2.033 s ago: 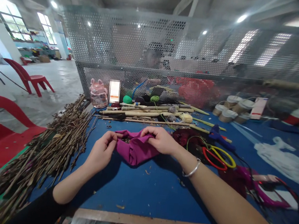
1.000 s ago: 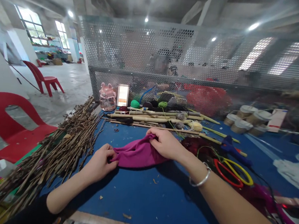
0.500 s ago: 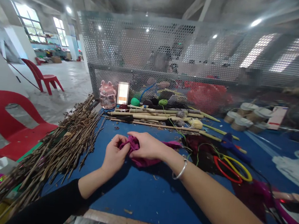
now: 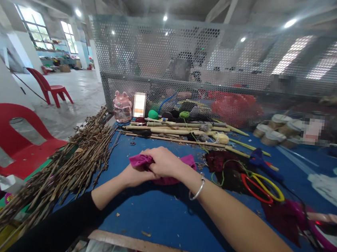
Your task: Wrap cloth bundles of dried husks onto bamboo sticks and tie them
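Note:
A piece of magenta cloth (image 4: 140,161) is bunched up over the blue tabletop (image 4: 159,217), and both hands are closed on it. My right hand (image 4: 164,162) lies over the top of the bundle, its fingers curled round the fabric. Below and to its left, my left hand (image 4: 136,176) grips the cloth from underneath; most of its fingers are hidden behind the fabric and the other hand. One end of the cloth sticks out to the left, while another part shows behind the right wrist.
Dry twigs (image 4: 74,160) are heaped along the left edge. Bamboo sticks (image 4: 174,131) and yarn balls (image 4: 153,114) line the back. To the right lie dark red cloth (image 4: 217,161), red-and-yellow-handled scissors (image 4: 267,188), a blue glue gun (image 4: 262,164) and a purple iron (image 4: 328,239).
My hands have come together, the right now overlapping the left. A flap of the magenta cloth has turned out to the left, and its right end has drawn in.

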`<state>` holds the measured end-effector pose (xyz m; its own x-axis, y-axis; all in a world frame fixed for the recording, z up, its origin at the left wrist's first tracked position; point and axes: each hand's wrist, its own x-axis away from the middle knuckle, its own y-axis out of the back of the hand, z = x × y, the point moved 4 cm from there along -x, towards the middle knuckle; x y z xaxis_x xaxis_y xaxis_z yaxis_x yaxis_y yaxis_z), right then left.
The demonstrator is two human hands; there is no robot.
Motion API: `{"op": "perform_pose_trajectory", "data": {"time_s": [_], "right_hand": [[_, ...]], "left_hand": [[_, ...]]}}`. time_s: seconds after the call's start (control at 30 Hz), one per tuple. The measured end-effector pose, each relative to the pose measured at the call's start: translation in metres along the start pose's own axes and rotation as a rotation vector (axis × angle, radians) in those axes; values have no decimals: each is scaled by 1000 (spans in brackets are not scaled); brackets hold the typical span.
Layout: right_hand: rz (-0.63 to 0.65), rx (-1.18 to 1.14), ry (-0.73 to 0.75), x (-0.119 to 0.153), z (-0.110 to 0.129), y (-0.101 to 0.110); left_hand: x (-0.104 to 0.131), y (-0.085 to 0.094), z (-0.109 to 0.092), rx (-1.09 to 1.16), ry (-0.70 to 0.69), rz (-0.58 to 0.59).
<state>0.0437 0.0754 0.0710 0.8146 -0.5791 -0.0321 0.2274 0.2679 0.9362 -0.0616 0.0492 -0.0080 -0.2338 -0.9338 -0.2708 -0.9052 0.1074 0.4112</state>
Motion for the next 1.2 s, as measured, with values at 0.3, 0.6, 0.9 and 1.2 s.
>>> {"op": "perform_pose_trajectory", "data": {"time_s": [0.3, 0.6, 0.9, 1.2], "right_hand": [[-290, -71, -9, 39, 24, -33], [-268, -43, -429, 87, -100, -3], [-139, -252, -439, 57, -140, -5], [-170, -536, -686, 66, -137, -20]], "left_hand": [[-9, 1, 7, -196, -265, 73], [-10, -7, -6, -425, -331, -12], [-5, 1, 2, -288, -287, 16], [-2, -3, -5, -13, -168, -102]]}}
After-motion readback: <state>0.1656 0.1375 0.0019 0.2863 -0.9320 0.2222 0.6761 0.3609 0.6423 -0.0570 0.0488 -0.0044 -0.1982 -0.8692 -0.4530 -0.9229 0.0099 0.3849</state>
